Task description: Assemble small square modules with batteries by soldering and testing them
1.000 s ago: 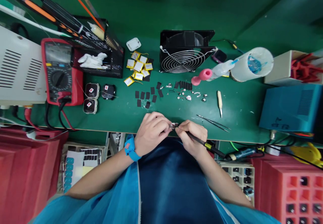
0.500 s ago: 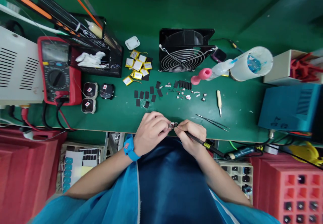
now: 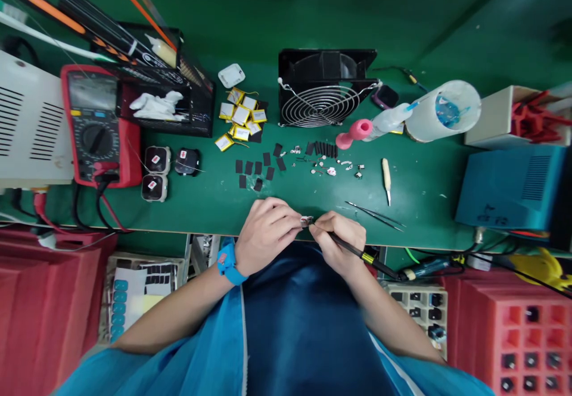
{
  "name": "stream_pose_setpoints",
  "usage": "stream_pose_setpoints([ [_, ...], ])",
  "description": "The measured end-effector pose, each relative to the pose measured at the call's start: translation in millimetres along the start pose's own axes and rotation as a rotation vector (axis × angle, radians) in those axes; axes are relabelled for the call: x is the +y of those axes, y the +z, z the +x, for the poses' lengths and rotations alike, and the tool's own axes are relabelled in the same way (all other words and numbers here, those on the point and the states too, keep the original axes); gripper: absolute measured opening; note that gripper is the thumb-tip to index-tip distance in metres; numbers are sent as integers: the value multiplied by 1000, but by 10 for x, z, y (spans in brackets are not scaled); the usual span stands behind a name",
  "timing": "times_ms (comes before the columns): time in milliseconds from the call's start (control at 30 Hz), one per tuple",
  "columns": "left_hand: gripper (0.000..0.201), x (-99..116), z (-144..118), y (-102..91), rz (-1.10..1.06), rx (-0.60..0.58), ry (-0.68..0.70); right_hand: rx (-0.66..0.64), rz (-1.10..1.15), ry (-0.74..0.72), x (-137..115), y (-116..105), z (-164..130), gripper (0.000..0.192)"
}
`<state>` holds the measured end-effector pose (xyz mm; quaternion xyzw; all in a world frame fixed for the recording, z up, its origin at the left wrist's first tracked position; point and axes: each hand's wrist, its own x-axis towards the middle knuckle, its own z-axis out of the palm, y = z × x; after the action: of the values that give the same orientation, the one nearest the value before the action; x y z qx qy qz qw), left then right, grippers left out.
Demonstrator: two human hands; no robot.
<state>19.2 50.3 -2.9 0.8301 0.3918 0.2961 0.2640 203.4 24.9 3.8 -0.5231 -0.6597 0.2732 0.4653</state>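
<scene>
My left hand [image 3: 270,226], wearing a blue wrist strap [image 3: 229,262], is closed in a pinch on a small electronic part [image 3: 306,221] at the bench's front edge. Much of that part is hidden by the fingers. Across from it, my right hand [image 3: 339,238] grips a slim black pen-like tool [image 3: 348,248] with a yellow band. Its front end points at the part; whether they touch is too small to tell. Tweezers [image 3: 374,215] and a cream-handled knife-like tool [image 3: 386,181] lie to the right. Beyond the hands are black pads [image 3: 258,168] and tiny components [image 3: 330,171].
A fan [image 3: 322,92] stands at the back, with yellow-edged battery cells [image 3: 241,116] to its left. Further left are a multimeter [image 3: 98,131] and a black organizer [image 3: 196,110]. On the right stand a pink-capped bottle [image 3: 384,123], a white cup [image 3: 424,119] and a blue box [image 3: 500,190].
The view has shifted slightly, moving the bench items a little left in the picture. Both hands keep nearly the same pose, with the left fingers slightly changed around the part.
</scene>
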Motion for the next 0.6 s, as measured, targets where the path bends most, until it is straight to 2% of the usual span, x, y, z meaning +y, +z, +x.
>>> stream_pose_setpoints([
  [600,8,-7,-8,0,45,7,37,2,11,-9,8,4,0,25],
])
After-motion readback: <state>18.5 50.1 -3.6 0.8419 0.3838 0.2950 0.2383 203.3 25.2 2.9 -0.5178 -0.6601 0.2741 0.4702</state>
